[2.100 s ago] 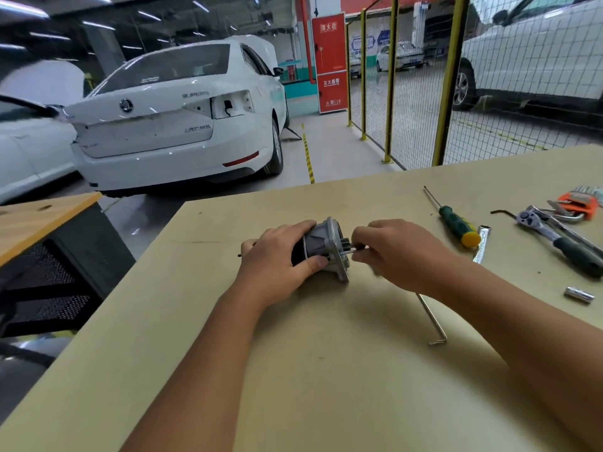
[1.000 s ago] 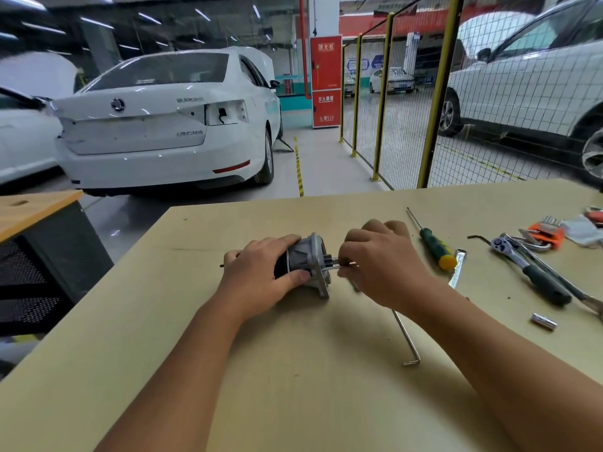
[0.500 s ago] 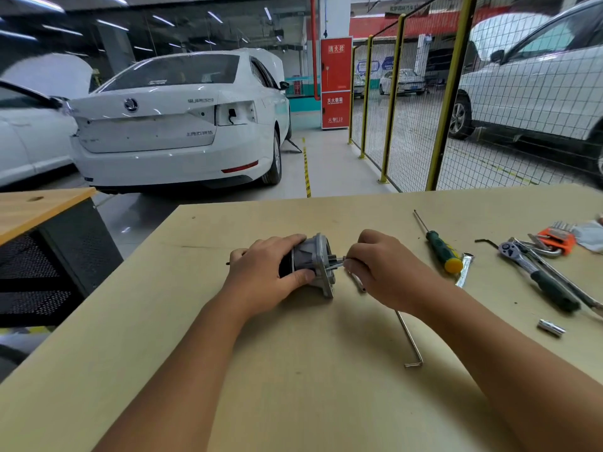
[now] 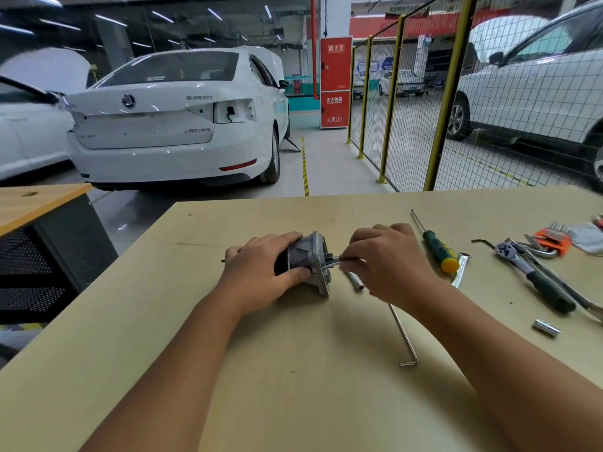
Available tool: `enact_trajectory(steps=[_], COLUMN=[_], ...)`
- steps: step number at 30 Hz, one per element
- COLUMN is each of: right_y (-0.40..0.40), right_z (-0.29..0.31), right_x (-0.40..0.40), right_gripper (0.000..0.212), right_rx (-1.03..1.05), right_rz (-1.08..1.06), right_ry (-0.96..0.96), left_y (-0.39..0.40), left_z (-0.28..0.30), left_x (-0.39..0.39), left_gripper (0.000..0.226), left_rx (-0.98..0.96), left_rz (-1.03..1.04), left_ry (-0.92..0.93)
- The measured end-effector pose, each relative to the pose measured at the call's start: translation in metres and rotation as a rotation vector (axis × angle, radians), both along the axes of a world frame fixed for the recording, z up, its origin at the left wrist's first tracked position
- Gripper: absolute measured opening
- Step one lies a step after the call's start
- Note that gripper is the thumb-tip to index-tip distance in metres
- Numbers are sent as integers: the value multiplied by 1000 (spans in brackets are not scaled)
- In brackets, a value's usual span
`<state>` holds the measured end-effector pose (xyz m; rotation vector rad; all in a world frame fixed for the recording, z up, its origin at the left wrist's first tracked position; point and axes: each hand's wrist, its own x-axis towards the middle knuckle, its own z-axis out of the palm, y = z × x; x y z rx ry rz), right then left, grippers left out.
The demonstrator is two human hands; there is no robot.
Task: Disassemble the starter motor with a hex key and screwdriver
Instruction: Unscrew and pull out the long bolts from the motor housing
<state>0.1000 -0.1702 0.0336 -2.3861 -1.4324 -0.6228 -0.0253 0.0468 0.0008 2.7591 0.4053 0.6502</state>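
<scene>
**On the workbench: one motor, two hands, tools to the right**

On the tan workbench one starter motor lies on its side near the middle, its grey flanged end facing right and its dark body hidden under the left hand. That hand wraps over the housing, fingers curled across the top and thumb pressed against the near side, holding it down on the board. Just right of the flange, the right hand pinches a thin metal piece that reaches the motor's end face; whether it is a bolt or a tool tip cannot be told. Its other fingers are curled in.

Below that hand lie two loose metal items: one short silver tube just beside the flange, and one long L-shaped hex key running toward the near edge. Further right rests one screwdriver with a green handle and yellow cap, touching a shiny flat strip. Beyond it lie one ratchet wrench with a dark grip, one small silver socket, and one orange holder of hex keys.

Behind the bench stands a white sedan, and a yellow-posted mesh fence runs to its right.
</scene>
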Motion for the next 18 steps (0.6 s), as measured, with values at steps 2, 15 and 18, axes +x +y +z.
enact_trajectory(steps=[2, 15, 18], right_y=[0, -4, -3], right_z=[0, -4, -1], right_x=[1, 8, 6], right_gripper=[19, 17, 13], right_rx=[1, -1, 6], right_rz=[59, 50, 11], right_ry=[55, -19, -36], left_y=[0, -1, -1], left_z=[0, 0, 1], left_x=[-1, 0, 1], left_gripper=[68, 78, 75], left_rx=[-3, -10, -8], left_rz=[0, 6, 3], left_ry=[-3, 1, -4])
